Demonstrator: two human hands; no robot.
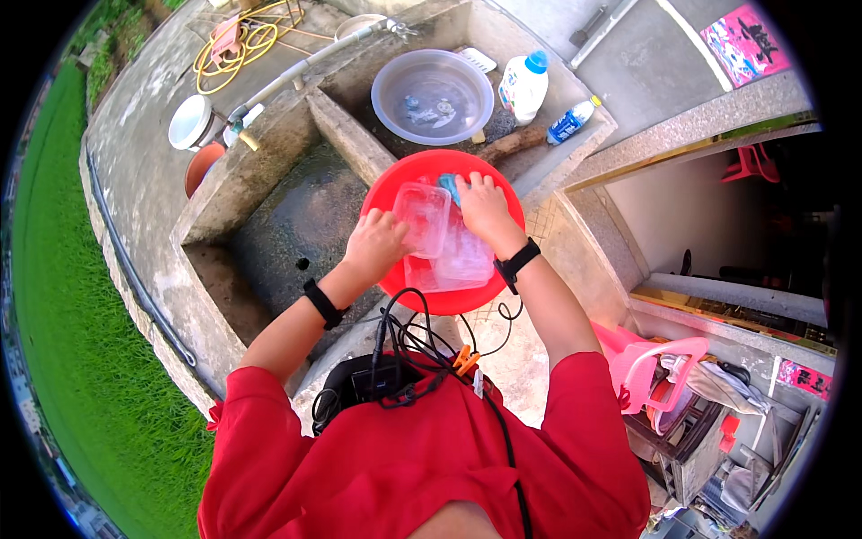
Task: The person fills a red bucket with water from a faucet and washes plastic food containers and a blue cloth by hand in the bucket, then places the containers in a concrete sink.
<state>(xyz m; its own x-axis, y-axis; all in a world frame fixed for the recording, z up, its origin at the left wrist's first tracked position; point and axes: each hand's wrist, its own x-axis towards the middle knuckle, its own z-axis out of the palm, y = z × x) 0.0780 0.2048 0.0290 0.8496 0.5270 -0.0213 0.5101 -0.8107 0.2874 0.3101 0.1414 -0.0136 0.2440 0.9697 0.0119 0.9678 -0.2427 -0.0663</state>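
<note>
A red plastic basin (448, 304) sits in front of me at the near edge of a concrete sink, with several clear plastic containers inside. My left hand (377, 244) grips the left side of a clear rectangular container (423, 219), its fingers along the wall. My right hand (482, 205) is over the basin's right side, its fingers on a blue cloth or scrubber (448, 186), partly hidden by that hand. Under the held container lie more clear containers (465, 259). Beyond the red basin a translucent basin (432, 98) stands in the sink's right compartment.
A detergent bottle (524, 87) and a blue-labelled bottle (571, 121) stand at the right compartment. A concrete divider (350, 135) separates it from the left compartment, with a drain hole. A tap (244, 133) reaches over the left wall. Black cables (417, 337) hang near the red basin.
</note>
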